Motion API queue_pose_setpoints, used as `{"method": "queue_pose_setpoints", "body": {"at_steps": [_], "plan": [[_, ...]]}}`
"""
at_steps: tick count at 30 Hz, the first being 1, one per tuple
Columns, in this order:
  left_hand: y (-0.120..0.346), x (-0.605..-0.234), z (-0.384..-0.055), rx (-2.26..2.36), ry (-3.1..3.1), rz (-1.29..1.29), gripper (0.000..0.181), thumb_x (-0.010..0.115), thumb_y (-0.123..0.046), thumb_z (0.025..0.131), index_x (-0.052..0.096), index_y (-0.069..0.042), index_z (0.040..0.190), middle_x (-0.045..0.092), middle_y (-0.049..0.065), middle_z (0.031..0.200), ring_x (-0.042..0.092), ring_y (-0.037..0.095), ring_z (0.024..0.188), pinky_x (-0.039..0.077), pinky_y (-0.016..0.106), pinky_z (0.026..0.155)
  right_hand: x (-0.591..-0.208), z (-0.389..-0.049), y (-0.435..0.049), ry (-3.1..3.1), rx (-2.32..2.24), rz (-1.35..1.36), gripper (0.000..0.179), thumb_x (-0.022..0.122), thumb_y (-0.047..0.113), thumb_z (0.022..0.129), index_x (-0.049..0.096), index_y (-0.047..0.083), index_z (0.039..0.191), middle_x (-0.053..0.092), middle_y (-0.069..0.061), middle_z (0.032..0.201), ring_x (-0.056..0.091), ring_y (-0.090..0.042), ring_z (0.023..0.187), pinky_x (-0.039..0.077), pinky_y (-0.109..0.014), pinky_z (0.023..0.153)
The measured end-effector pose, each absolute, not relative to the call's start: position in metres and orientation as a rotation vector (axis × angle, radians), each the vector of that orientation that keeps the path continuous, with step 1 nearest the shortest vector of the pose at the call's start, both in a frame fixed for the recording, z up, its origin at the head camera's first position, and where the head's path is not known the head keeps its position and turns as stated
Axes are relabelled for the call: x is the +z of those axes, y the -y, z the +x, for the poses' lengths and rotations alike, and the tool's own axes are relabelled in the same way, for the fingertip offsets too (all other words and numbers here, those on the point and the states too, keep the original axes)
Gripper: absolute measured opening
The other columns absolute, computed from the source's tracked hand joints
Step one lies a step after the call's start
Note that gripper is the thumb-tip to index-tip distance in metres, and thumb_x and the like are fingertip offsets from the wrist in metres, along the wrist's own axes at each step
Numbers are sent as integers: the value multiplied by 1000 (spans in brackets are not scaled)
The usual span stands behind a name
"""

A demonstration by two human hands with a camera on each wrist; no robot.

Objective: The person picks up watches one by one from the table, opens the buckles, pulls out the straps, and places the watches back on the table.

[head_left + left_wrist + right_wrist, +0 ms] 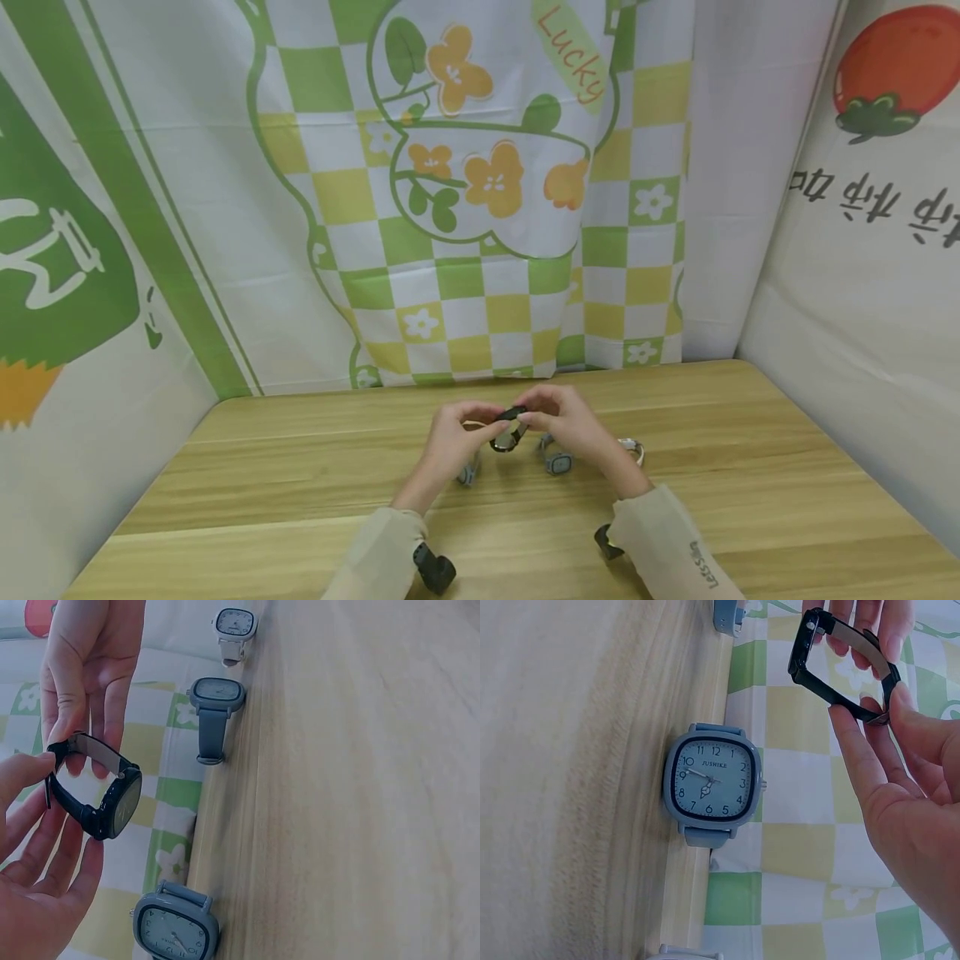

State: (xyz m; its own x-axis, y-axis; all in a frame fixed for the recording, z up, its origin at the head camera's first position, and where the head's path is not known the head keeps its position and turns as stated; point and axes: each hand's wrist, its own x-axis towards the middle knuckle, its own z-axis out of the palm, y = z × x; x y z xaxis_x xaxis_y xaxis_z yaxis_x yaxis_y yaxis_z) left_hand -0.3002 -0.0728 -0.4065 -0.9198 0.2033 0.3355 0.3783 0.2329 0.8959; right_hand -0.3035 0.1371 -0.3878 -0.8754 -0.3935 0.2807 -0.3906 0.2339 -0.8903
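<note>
A black wristwatch [504, 442] is held up over the table between both hands, its strap bent round into a loop. My left hand [448, 437] pinches the strap from the left side. From the other side, my right hand [573, 423] grips the strap with thumb and fingers. The watch case [124, 807] hangs at the lower side of the loop in the left wrist view. Below the hands stand a grey-blue square watch [557, 463] and, partly behind the left hand, another grey watch [467, 475].
A white watch [633, 450] stands on the wooden table [300, 467] beyond the right forearm. Black wrist cameras [433, 570] sit at the sleeves. A checked cloth [465, 283] hangs at the table's back edge.
</note>
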Motion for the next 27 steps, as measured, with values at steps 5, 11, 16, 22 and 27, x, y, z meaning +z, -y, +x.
{"method": "queue_pose_setpoints", "body": {"at_steps": [5, 11, 16, 22, 27], "plan": [[71, -407, -300, -1774, 2339, -556, 14, 82, -5, 92, 81, 1, 105, 78, 13, 98, 71, 19, 93, 62, 32, 85, -388, -304, -138, -2462, -1764, -769, 19, 61, -6, 102, 68, -12, 119, 72, -26, 115, 72, -40, 104, 62, -43, 93], [71, -409, -301, -1749, 2352, -579, 13, 81, -6, 93, 81, -1, 104, 78, 12, 98, 71, 18, 92, 61, 28, 82, -388, -304, -138, -2461, -1752, -750, 19, 60, -6, 103, 68, -11, 119, 72, -25, 115, 72, -37, 103, 61, -44, 94], [71, -409, -301, -1708, 2372, -611, 11, 80, -7, 94, 80, -2, 104, 78, 10, 97, 71, 18, 92, 59, 24, 79, -388, -304, -139, -2480, -1735, -756, 18, 61, -6, 103, 69, -10, 119, 73, -23, 114, 72, -36, 101, 62, -43, 93], [72, -409, -301, -1646, 2377, -686, 10, 79, -5, 95, 79, -1, 104, 76, 10, 94, 70, 18, 90, 59, 26, 77, -388, -304, -140, -2501, -1735, -750, 16, 63, -6, 102, 71, -10, 115, 73, -23, 112, 74, -33, 100, 63, -43, 90], [72, -410, -302, -1639, 2378, -700, 9, 78, -6, 95, 79, -1, 103, 76, 8, 94, 69, 16, 89, 59, 25, 77, -388, -305, -140, -2507, -1745, -747, 15, 64, -6, 101, 71, -11, 114, 74, -24, 112, 75, -34, 102, 63, -43, 89]]}}
